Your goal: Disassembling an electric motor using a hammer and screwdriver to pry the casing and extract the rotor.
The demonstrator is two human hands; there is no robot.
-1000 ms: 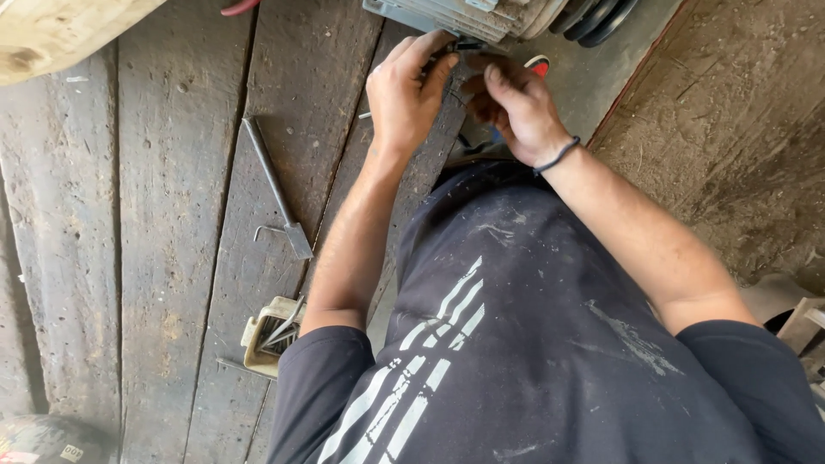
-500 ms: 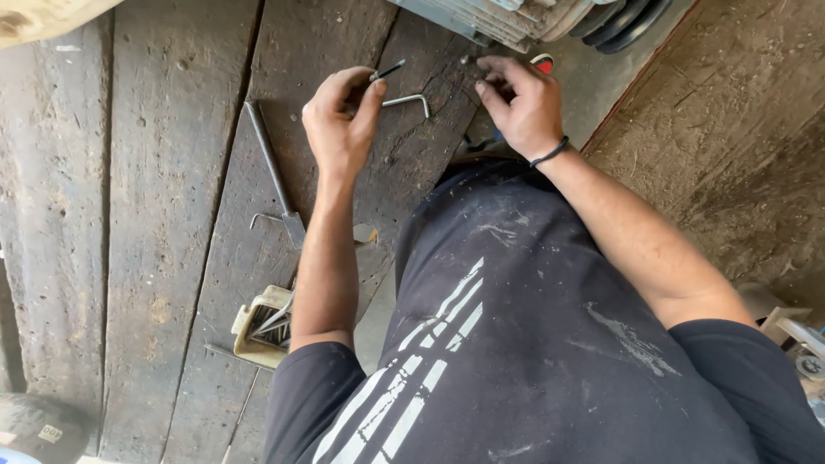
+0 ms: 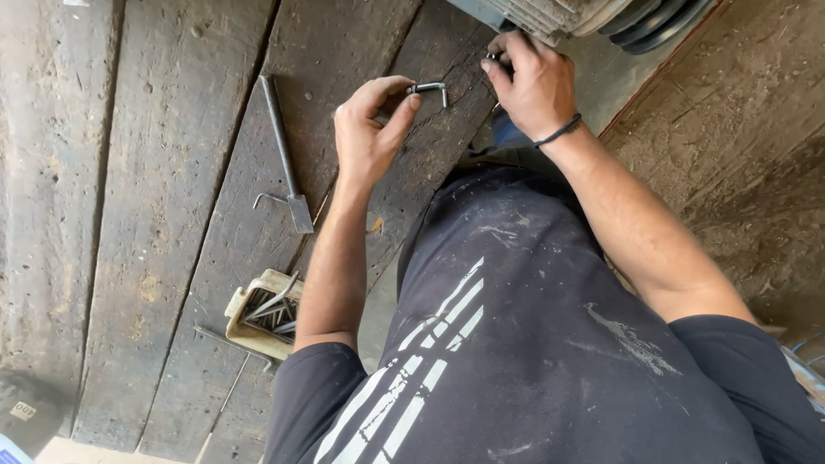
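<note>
Spanning nearly the whole view, the weathered plank floor point(image 3: 129, 215) lay grey and cracked under everything, with a rougher brown surface point(image 3: 756, 155) beside it on the right. Next in size came the grey ribbed machine housing point(image 3: 550, 13) at the top edge, its dark grooved pulley point(image 3: 657, 21) just beside it. A long metal bar point(image 3: 282, 150) with a flat end rested on the planks, well to the left of the hands, and a thin bent wire hook point(image 3: 266, 199) lay just beside its lower end. Nearer the person's elbow stood a small cream-coloured holder point(image 3: 262, 314) filled with slim metal keys.

The left hand point(image 3: 369, 129) was raised over the planks, its grip pinched between thumb and forefinger on a small L-shaped hex key point(image 3: 430, 88), which stuck out to the right with its short leg pointing down. The right hand point(image 3: 533, 82), a dark band point(image 3: 559, 131) at its wrist, pressed against the housing's lower edge; its grip was curled around something small and dark at the fingertips, though what it was could not be told, nor whether it was truly clenched
</note>
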